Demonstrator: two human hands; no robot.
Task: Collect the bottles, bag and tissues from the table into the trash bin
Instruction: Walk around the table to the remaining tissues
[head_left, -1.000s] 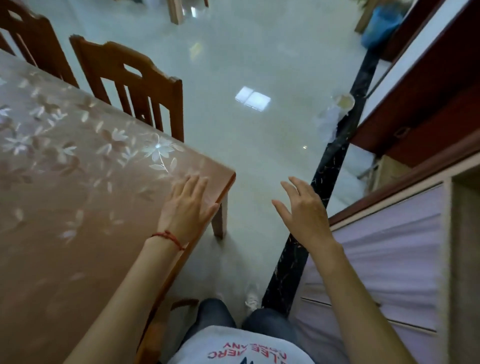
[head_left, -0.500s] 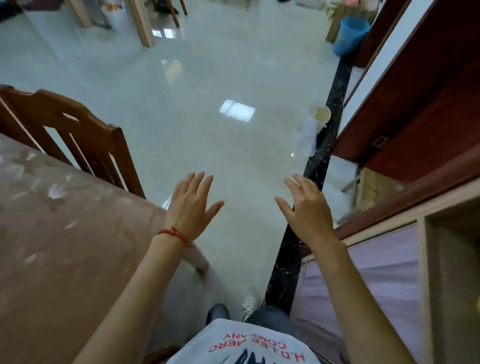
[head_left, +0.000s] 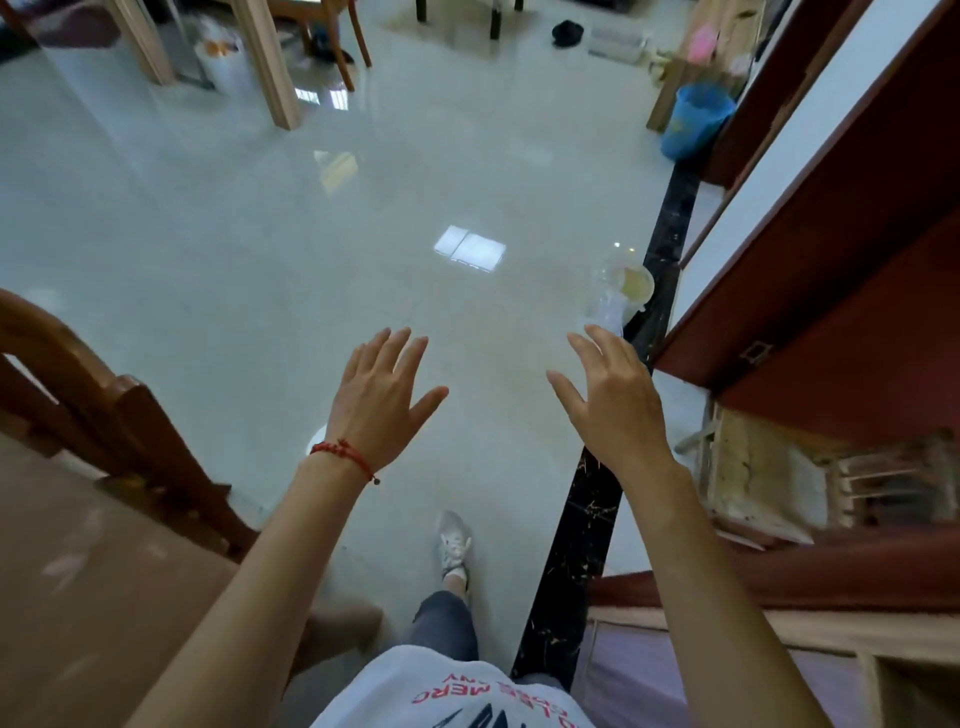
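- A brown worktop (head_left: 78, 597) fills the lower-left corner of the view, with a wooden chair (head_left: 104, 410) pushed against its far edge
- The left hand (head_left: 382, 400), a red string bracelet (head_left: 345, 454) at its wrist, is raised palm-down over the glossy pale floor (head_left: 260, 260), fingers (head_left: 395, 348) spread wide and holding nothing
- Below the hands, a white sneaker (head_left: 453, 545) steps on the floor just beside the black marble strip (head_left: 592, 519) that runs along its right edge
- The right hand (head_left: 618, 410) hangs level with the left, fingers (head_left: 597, 348) likewise splayed and empty
- Just beyond the right hand, a clear plastic bag (head_left: 610, 306) and a pale-lidded cup (head_left: 634, 283) lie on the floor against the marble strip; whether they are the task's items cannot be told
- Near the floor's far right corner stands a blue bin (head_left: 693, 124), beside dark red cabinets (head_left: 857, 260); no bottles or tissues can be made out on the visible worktop
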